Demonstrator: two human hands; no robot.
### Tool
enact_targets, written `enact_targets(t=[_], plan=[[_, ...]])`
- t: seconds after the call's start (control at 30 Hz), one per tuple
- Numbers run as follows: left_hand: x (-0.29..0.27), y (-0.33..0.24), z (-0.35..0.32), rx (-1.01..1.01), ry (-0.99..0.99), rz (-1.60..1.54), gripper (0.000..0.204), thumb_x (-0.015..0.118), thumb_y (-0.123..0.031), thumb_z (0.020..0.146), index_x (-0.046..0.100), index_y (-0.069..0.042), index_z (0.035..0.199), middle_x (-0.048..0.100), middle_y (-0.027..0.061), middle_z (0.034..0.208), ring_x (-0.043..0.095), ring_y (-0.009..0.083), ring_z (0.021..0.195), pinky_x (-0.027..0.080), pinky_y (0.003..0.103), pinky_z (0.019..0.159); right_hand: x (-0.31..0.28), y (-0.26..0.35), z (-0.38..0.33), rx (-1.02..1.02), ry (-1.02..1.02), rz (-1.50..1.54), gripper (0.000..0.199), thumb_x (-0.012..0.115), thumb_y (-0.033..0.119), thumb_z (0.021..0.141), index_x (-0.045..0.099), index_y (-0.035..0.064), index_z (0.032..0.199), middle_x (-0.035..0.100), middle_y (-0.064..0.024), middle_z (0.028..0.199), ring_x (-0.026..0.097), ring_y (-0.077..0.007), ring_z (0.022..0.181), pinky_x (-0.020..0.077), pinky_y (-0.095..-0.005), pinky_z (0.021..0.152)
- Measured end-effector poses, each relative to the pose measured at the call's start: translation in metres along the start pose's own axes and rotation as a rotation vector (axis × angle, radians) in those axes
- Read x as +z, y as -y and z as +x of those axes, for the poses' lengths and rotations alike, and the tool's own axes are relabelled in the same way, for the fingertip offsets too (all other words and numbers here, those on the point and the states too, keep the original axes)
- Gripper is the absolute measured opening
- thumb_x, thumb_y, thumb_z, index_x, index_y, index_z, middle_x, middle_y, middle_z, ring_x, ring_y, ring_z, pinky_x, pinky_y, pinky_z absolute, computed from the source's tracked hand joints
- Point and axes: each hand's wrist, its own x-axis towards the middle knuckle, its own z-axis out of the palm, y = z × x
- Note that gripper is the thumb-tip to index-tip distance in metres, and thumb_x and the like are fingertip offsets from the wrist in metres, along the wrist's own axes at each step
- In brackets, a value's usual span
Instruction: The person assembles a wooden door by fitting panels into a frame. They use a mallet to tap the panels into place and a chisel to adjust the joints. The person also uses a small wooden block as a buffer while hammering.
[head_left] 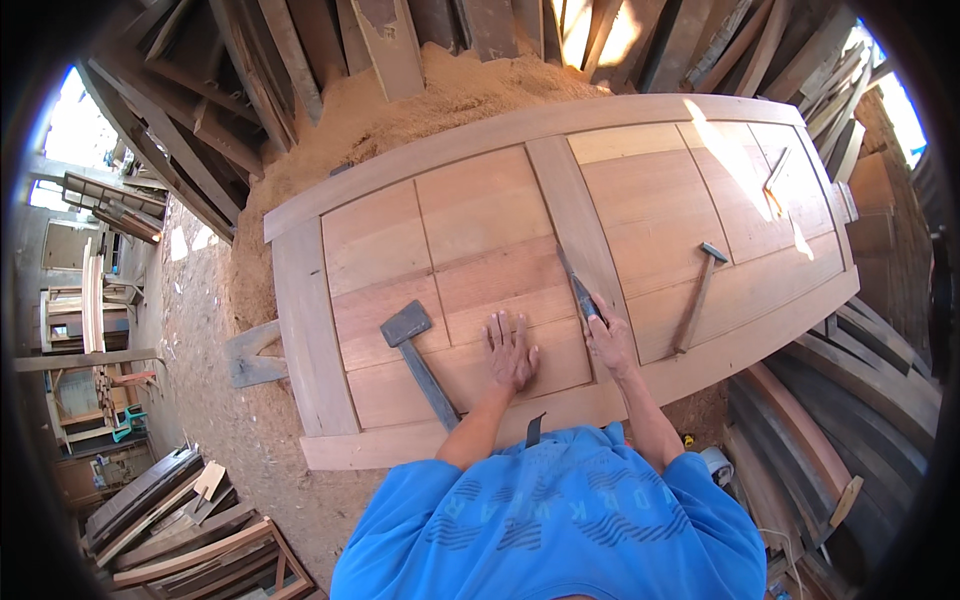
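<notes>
A large wooden panelled door (pixel 440 420) lies flat in front of me, with a frame and several inset boards. My left hand (pixel 511 352) rests open on a near board, fingers spread, holding nothing. My right hand (pixel 610 343) is closed round a slim dark chisel-like tool (pixel 578 285). Its narrow tip points away from me, along the joint between the board and the middle rail (pixel 572 195). A wooden mallet (pixel 405 325) with a square head lies left of my left hand, its handle reaching toward my left forearm. To the right lies a hammer (pixel 698 290) with a wooden handle.
Another small tool (pixel 777 170) lies at the door's far right. Sawdust (pixel 470 95) is heaped behind the door, below leaning planks (pixel 385 45). Curved timbers (pixel 800 420) are stacked at the right. Wood pieces and a frame (pixel 215 540) lie at the lower left.
</notes>
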Motion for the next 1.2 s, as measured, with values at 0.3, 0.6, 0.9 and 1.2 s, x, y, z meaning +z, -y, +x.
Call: enact_targets(t=[0.3,0.6,0.9,1.2], plan=[[-0.001,0.000,0.000,-0.012,0.025,-0.032,0.078,0.057,-0.043,0.092,0.036,-0.009,0.159,0.023,0.0310,0.164,0.016,0.0481,0.154,0.009,0.064,0.124,-0.035,0.006,0.048,0.101,0.098,-0.008,0.051,0.056,0.021,0.104,0.049,0.0097,0.153,0.057,-0.0009,0.075,0.050,-0.0061,0.054,0.0421,-0.0237,0.044],[-0.001,0.000,0.004,-0.050,0.074,-0.041,0.076,0.051,-0.044,0.097,0.029,-0.011,0.162,0.015,0.0300,0.167,0.010,0.0460,0.156,0.005,0.062,0.125,0.008,0.029,0.074,-0.030,-0.023,-0.028,0.050,0.054,0.018,0.105,0.049,0.0071,0.153,0.057,-0.0005,0.074,0.049,-0.0064,0.054,0.0404,-0.0234,0.045],[0.000,-0.001,0.004,-0.085,0.086,-0.042,0.074,0.049,-0.042,0.097,0.029,-0.013,0.163,0.017,0.0279,0.168,0.012,0.0451,0.156,0.006,0.061,0.125,0.021,0.021,0.078,0.034,-0.054,0.010,0.048,0.052,0.019,0.106,0.050,0.0053,0.152,0.058,-0.0011,0.072,0.049,-0.0064,0.054,0.0419,-0.0230,0.045],[-0.002,-0.001,0.004,-0.080,0.055,-0.044,0.074,0.050,-0.039,0.096,0.029,-0.014,0.163,0.019,0.0279,0.167,0.014,0.0451,0.156,0.007,0.061,0.126,0.012,0.015,0.102,-0.021,-0.053,0.044,0.048,0.053,0.022,0.106,0.051,0.0084,0.151,0.059,-0.0030,0.073,0.049,-0.0070,0.051,0.0415,-0.0237,0.042]])
